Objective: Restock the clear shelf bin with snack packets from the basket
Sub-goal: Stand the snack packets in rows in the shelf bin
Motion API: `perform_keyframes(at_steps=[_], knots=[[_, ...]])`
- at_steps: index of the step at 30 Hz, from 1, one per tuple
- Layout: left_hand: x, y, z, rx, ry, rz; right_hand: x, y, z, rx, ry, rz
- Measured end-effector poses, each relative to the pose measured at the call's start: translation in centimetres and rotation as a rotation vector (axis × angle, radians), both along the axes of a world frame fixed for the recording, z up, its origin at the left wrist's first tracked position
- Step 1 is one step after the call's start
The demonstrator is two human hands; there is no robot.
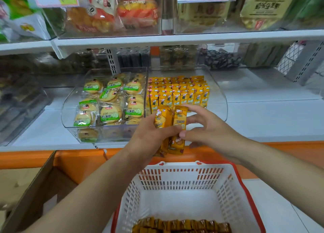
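Right now the left hand [154, 136] grips a small bunch of yellow snack packets [164, 118] just in front of the clear shelf bin [223, 99]. The right hand [206, 127] pinches one of them between thumb and fingers. It looks mid-restock: next, that packet wants standing upright in the bin's right compartment, at the near row. More wait in the basket [175, 180], nearer still.

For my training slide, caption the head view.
Restocking: left hand and right hand hold orange packets before the clear bin, above the basket.
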State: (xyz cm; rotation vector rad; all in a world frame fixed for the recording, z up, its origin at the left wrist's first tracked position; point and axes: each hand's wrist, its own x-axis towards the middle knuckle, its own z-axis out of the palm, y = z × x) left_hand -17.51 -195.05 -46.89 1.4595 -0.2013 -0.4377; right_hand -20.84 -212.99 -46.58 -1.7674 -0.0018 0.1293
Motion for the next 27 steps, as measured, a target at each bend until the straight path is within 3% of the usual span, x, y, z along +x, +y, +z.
perform_keyframes(at_steps=[9, 17, 23, 27], knots=[[0.8, 1.1, -0.1, -0.081, 0.071, 0.022, 1.0, -0.6, -0.2, 0.270, 0.048, -0.040], [1.0, 2.0, -0.4, 0.056, 0.040, 0.013, 1.2, -0.4, -0.6, 0.338, 0.046, -0.179], [1.2, 1.9, -0.3, 0.100, -0.017, 0.156, 0.7, 0.3, -0.6, 0.036, 0.042, -0.001], [1.1, 1.9, -0.3, 0.098, -0.046, 0.133, 0.5, 1.1, -0.8, -0.030, 0.003, 0.041]])
